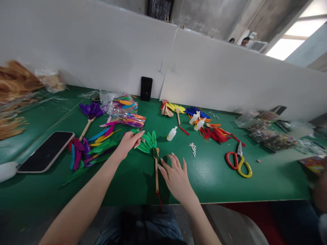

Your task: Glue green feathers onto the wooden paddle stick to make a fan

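Observation:
A small fan of green feathers (147, 145) lies on the table, its flat wooden handle (156, 175) pointing toward me with a red cord (158, 195) at the end. My left hand (130, 143) is closed in a pinch at the fan's upper left, on a green feather partly hidden by the fingers. To the right of the handle, my right hand (176, 173) hovers low with its fingers spread and nothing in them. Just beyond the fan stands a small white glue bottle (172, 133). Small white beads (193, 149) form a pile to the right.
Scissors (238, 161) with red and yellow handles lie at right. Loose coloured feathers (102, 146), a purple fan (90, 112) and a large phone (47, 151) are at left. A black phone (146, 88) leans on the white partition (102, 51). Bead packets (268, 132) sit far right, near another person's arm.

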The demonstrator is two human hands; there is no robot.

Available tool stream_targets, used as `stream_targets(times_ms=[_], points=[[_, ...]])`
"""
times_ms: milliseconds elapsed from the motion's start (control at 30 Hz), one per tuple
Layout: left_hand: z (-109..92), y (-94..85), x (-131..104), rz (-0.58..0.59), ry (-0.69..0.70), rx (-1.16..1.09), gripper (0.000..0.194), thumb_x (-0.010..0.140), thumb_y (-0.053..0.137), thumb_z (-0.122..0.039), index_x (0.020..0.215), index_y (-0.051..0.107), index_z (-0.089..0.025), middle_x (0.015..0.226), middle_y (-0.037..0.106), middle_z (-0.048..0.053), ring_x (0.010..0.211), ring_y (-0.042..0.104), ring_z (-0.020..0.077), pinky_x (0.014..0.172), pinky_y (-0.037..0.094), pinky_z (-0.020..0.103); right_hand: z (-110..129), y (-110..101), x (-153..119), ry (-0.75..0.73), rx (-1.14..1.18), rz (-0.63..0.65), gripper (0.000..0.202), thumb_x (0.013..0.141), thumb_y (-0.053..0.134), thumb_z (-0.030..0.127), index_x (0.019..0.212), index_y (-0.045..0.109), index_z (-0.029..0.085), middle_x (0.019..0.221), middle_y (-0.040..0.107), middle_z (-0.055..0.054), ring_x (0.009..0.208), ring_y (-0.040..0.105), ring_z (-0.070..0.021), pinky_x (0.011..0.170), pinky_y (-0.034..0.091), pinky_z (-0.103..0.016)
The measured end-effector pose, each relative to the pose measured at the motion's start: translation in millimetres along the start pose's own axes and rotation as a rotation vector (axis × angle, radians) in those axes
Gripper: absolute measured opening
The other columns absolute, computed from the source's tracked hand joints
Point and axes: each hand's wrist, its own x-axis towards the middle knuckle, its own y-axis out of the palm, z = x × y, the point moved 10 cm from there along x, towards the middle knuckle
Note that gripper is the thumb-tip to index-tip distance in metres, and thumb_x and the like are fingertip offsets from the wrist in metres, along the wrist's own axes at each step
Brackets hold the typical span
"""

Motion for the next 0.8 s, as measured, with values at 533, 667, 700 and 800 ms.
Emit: stream_targets(times_ms=[533,667,700,800], points=[[3.6,2.6,2.4,0.03,0.019,-0.027,0.061,0.084,0.05,-0.047,0.03,0.04,-0.02,0.031,0.035,-0.001,0.059,0.058,0.0146,0.077,0.04,0.026,-5.8,4.7,4.0,0.074,0.014,0.114,0.041,0.096,0.035,0.037,0.133,0.049,0.025,0.14,0.044,-0.014,0.133,0.034,-0.0286,0.102,0.028,-0.058],[7.7,-0.8,3.9,0.0,0.003,-0.006,0.061,0.084,0.05,-0.048,0.03,0.04,-0.02,0.031,0.035,-0.002,0.047,0.047,0.0116,0.068,0.039,0.026,-5.7,0.6,1.8,0.062,0.029,0.153,0.04,0.096,0.034,0.037,0.13,0.052,0.025,0.139,0.045,-0.014,0.134,0.032,-0.0285,0.104,0.027,-0.057],[8.4,-1.4,4.1,-0.006,0.001,-0.005,0.061,0.084,0.049,-0.048,0.03,0.04,-0.02,0.031,0.035,-0.002,0.045,0.045,0.0111,0.065,0.038,0.026,-5.5,-0.4,0.5,0.061,0.041,0.168,0.04,0.097,0.033,0.038,0.129,0.054,0.025,0.139,0.045,-0.014,0.134,0.032,-0.0284,0.104,0.027,-0.057],[9.2,-1.3,4.6,-0.005,0.006,-0.001,0.06,0.083,0.05,-0.048,0.031,0.041,-0.02,0.031,0.036,-0.002,0.045,0.045,0.0115,0.062,0.037,0.026,-6.1,-2.0,-0.2,0.074,0.078,0.187,0.041,0.097,0.031,0.037,0.127,0.055,0.024,0.138,0.045,-0.014,0.134,0.033,-0.028,0.103,0.03,-0.055]])
